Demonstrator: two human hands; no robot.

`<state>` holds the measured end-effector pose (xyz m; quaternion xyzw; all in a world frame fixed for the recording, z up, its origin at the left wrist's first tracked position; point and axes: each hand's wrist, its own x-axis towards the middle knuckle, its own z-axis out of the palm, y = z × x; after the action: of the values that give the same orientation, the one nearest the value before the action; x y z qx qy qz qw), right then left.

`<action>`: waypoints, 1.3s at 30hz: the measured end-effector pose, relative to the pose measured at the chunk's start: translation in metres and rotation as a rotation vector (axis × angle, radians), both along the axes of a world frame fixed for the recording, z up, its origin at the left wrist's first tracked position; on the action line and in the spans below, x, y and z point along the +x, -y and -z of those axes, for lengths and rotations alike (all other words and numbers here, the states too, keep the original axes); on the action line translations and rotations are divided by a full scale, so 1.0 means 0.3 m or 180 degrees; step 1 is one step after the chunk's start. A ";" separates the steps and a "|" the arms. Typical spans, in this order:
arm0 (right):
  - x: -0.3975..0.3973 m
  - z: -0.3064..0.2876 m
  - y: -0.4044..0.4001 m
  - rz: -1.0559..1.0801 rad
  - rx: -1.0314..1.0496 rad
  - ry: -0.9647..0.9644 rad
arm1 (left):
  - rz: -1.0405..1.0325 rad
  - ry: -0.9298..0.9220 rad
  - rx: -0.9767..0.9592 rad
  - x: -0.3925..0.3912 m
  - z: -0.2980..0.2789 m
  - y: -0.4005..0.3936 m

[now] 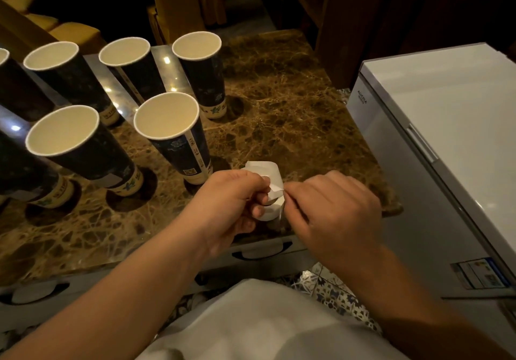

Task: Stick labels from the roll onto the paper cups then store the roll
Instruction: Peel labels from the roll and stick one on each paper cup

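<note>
Several tall dark paper cups with white insides stand open on the brown marble table (293, 114), the nearest cup (178, 142) just left of my hands. My left hand (231, 206) grips a small white label roll (269, 189) above the table's front edge. My right hand (335, 209) pinches the loose end of a white label at the roll's right side. Much of the roll is hidden by my fingers. A cup at the left (83, 150) carries a pale patch low on its side.
A white chest freezer (446, 125) stands close on the right. Drawers with dark handles (262, 250) run under the table's front edge. Wooden chairs (178, 5) stand behind the table. A patterned tile floor shows below.
</note>
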<state>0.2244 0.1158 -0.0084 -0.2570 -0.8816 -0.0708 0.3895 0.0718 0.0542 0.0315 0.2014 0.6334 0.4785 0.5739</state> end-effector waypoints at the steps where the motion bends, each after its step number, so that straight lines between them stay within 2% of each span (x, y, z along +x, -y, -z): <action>1: 0.005 -0.001 -0.003 -0.0050 0.0006 0.0045 | 0.0017 -0.0029 0.0006 -0.002 0.002 0.005; 3: 0.015 0.002 -0.006 -0.0143 -0.0142 0.0047 | 0.0027 -0.0145 0.0119 -0.004 0.007 0.013; 5: 0.023 0.002 -0.002 -0.0255 -0.0765 -0.0191 | 0.0076 -0.0513 0.0369 -0.010 0.009 0.026; 8: 0.019 -0.027 0.004 -0.0340 -0.2633 -0.0851 | 0.0485 -0.1523 0.0949 -0.043 0.005 0.055; 10: 0.005 -0.050 -0.005 -0.0611 -0.4108 -0.1135 | 0.0811 -0.1873 0.1243 -0.075 0.008 0.076; 12: -0.009 -0.062 -0.014 -0.0941 -0.4807 -0.1217 | 0.1024 -0.1961 0.1418 -0.100 0.015 0.091; 16: -0.040 -0.078 -0.003 -0.0879 -0.4574 -0.1043 | 0.1152 -0.2273 0.1448 -0.117 0.030 0.115; 20: -0.075 -0.079 0.014 -0.0764 -0.4149 -0.0828 | 0.0602 -0.2797 0.1265 -0.118 0.056 0.146; 24: -0.123 -0.076 0.028 -0.0641 -0.3785 -0.0830 | -0.0093 -0.2720 0.0878 -0.145 0.105 0.190; 27: -0.155 -0.078 0.018 -0.0657 -0.3853 -0.0906 | -0.0803 -0.2402 0.0595 -0.202 0.156 0.211; 29: -0.178 -0.080 0.021 -0.0698 -0.3864 -0.0827 | -0.1172 -0.2425 0.0396 -0.241 0.190 0.196; 32: -0.214 -0.082 0.041 -0.0734 -0.3817 -0.0691 | -0.1217 -0.2335 0.0233 -0.289 0.237 0.136; 39: -0.249 -0.078 0.071 -0.0684 -0.3700 -0.0569 | -0.1102 -0.2079 0.0393 -0.343 0.292 0.029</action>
<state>0.1497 0.0945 0.0151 -0.3424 -0.7607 0.4849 0.2627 -0.0311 0.0454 -0.0560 0.2676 0.7777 0.5162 0.2390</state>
